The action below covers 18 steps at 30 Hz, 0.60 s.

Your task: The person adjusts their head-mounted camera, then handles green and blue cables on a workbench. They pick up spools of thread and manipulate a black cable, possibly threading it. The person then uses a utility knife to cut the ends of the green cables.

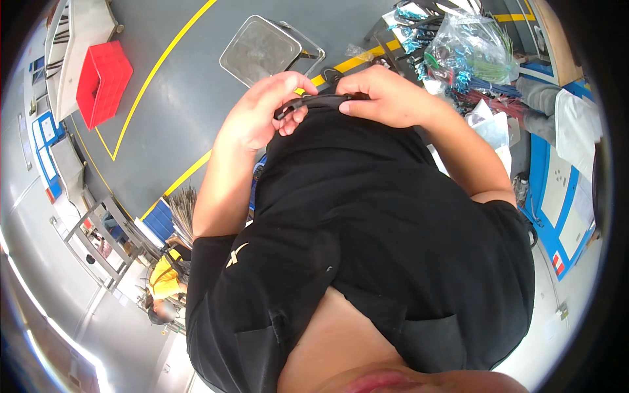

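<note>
Left grip [262, 108], right grip [384, 98], holding black band [322, 101]

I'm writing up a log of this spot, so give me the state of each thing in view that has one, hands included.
Black strip: bent in a slight curve, raised in front of the shirt.
Left hand: partly curled at one end of the strip; firmness of grip unclear.
Right hand: pinching the strip's other end.
Stool: upright on the floor.
Red crate: open-topped, contents unclear.
Clear bag: crumpled.
Shirt: creased.
</note>
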Available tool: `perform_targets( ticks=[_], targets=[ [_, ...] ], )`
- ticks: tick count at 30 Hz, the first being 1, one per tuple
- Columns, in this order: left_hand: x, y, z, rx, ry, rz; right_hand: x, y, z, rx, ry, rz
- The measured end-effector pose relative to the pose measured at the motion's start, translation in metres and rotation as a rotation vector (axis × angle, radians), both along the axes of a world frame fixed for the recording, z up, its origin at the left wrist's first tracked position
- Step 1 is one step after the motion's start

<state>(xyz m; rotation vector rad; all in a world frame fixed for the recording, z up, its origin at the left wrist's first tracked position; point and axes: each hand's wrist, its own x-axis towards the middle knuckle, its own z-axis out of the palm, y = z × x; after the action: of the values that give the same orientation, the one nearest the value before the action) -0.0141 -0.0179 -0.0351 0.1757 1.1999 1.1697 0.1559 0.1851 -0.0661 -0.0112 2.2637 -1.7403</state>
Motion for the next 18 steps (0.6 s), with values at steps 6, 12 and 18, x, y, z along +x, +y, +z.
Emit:
perform_targets(
  ticks=[6,12,18],
  targets=[
    [0.009,-0.010,-0.006,0.035,0.419,-0.045,0.013,-0.009,-0.020,-0.477,-0.159,-0.216],
    [0.020,-0.009,0.002,0.082,0.527,0.037,0.006,-0.014,0.004,0.076,0.443,-0.390],
    [0.029,-0.009,0.002,0.174,0.604,0.015,0.007,-0.020,0.019,0.329,0.365,-0.384]
  ],
)
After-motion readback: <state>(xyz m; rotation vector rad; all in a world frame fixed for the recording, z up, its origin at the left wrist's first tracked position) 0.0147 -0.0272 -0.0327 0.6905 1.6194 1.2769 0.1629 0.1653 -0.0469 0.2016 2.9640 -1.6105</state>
